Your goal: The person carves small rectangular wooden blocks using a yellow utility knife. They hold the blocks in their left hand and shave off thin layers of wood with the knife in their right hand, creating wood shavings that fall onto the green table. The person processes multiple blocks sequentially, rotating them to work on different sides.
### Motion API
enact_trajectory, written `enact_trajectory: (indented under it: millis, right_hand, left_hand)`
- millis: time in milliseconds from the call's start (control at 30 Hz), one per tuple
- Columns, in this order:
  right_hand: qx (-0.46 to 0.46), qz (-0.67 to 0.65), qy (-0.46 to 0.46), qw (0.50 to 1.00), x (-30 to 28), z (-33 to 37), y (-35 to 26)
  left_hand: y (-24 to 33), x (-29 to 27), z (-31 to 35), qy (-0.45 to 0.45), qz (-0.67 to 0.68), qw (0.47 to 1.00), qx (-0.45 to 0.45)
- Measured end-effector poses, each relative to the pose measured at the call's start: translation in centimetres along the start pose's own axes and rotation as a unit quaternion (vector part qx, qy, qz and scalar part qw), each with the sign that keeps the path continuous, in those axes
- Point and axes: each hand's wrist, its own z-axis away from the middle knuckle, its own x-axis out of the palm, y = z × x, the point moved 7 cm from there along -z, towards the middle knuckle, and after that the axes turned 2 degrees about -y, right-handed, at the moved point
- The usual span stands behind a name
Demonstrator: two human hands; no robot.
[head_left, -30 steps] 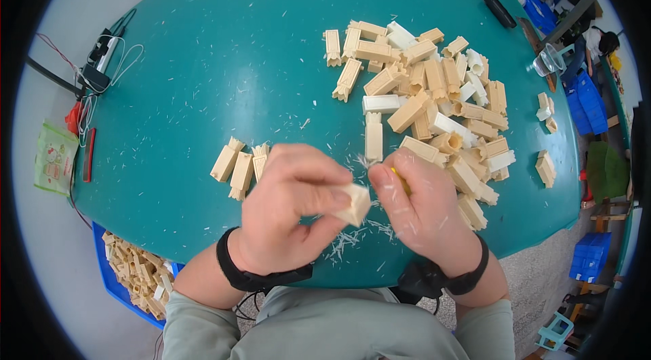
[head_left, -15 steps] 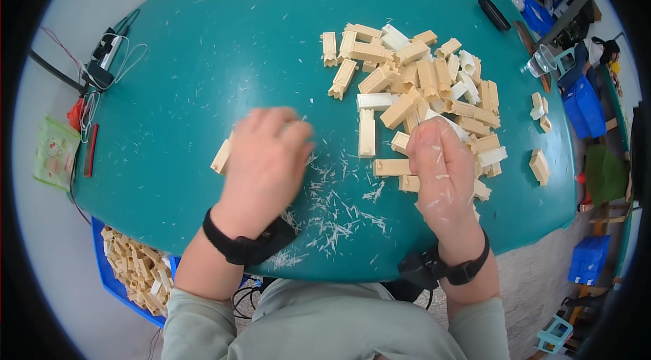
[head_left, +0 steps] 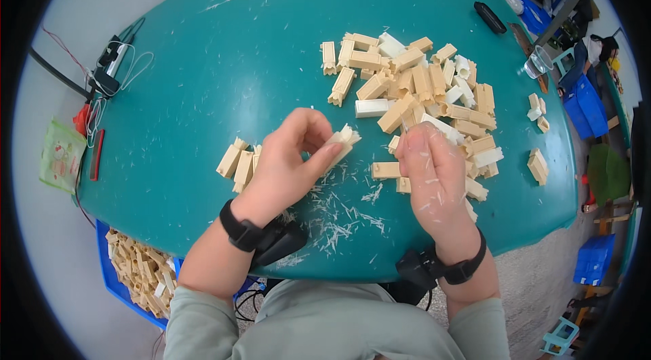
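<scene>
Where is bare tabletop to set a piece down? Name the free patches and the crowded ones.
Free: the wide stretch of the teal table left of the block pile, above the left hand. Crowded: the pile itself, around the right hand. Pale shavings litter the near edge between the hands.

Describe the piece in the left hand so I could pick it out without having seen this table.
On the round teal table, look just left of the big heap of tan blocks, above the scatter of pale shavings. The left hand pinches one cream block there. Unlike its neighbours, it is lifted off the table, and its free end is jagged.
</scene>
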Motion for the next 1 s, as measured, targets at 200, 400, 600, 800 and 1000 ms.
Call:
enact_trajectory:
  millis: [200,400,600,800,1000]
  right_hand:
    - [0.026,0.001,-0.055,0.998,1.3,0.4,-0.1]
    - [0.043,0.007,-0.124,0.991,2.3,0.8,-0.5]
    - [0.092,-0.044,-0.144,0.984,3.3,1.1,0.4]
    - [0.076,-0.044,-0.073,0.993,2.7,1.1,0.0]
    - [-0.056,0.054,-0.058,0.995,2.5,0.8,-0.9]
  left_hand:
    - [3.4,0.2,2.3,-0.049,0.259,0.964,0.028]
    - [3.8,0.6,2.7,-0.091,0.306,0.946,0.059]
    - [3.3,0.4,2.7,-0.089,0.327,0.934,0.111]
    - [3.9,0.0,2.9,-0.033,0.278,0.952,0.124]
    - [3.6,-0.2,3.4,0.005,0.245,0.961,0.131]
